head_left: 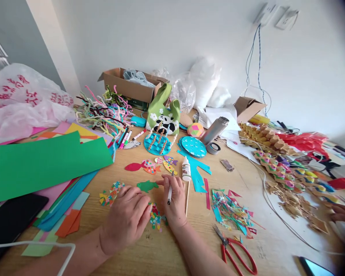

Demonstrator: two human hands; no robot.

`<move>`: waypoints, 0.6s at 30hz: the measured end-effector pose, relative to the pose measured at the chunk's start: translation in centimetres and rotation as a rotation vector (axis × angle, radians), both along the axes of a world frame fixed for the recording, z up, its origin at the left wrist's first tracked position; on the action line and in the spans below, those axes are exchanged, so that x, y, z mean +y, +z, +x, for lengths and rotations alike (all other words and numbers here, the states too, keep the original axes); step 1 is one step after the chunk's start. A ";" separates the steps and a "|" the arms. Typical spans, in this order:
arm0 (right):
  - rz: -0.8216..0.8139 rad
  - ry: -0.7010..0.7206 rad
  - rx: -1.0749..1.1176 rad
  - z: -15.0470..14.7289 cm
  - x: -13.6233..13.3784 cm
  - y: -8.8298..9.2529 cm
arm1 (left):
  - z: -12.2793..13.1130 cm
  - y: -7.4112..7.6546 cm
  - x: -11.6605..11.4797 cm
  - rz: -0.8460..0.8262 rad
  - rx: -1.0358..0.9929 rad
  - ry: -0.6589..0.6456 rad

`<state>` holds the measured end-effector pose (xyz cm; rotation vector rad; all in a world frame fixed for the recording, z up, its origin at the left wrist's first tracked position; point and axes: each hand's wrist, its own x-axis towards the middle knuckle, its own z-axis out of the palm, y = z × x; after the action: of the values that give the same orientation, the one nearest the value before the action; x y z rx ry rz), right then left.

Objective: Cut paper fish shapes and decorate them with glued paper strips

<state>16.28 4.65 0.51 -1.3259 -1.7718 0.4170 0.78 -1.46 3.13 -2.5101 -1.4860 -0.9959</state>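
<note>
My right hand point(174, 203) holds a white marker point(170, 193) slanting between its fingers. Its index finger reaches to the tail of a green paper fish point(147, 186) lying flat on the table. My left hand point(128, 214) rests just below the fish with its fingers curled; whatever they may pinch is hidden. Small coloured paper bits lie on both sides of it, one pile point(110, 193) to the left and another point(156, 217) between my hands. Beyond the green fish sit several decorated paper fish point(151, 167) and a plain red one point(133, 166).
A white glue bottle point(186, 169) stands past my right hand, beside a wooden stick point(187, 197). Red-handled scissors point(232, 249) lie at front right, below paper scraps point(232, 211). Green card sheets point(46, 163) cover the left. Another person's hand point(343, 212) shows at far right.
</note>
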 end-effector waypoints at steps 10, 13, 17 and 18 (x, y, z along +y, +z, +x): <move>-0.043 -0.001 -0.076 0.0 0.4 -0.6 | 0.7 -1.2 -0.2 -0.072 0.198 0.129; -0.048 -0.003 -0.074 0.0 0.5 -0.7 | 0.7 -1.5 -0.2 -0.110 0.218 0.149; -0.057 -0.008 -0.058 0.1 0.6 -0.8 | 0.7 -1.7 -0.2 -0.135 0.203 0.148; -0.062 -0.006 -0.047 0.1 0.6 -0.8 | 0.7 -1.7 -0.2 -0.132 0.198 0.147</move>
<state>16.38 5.24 -0.30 -1.3941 -1.8064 0.4446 1.47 -1.63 1.45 -2.4551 -1.6941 -0.6272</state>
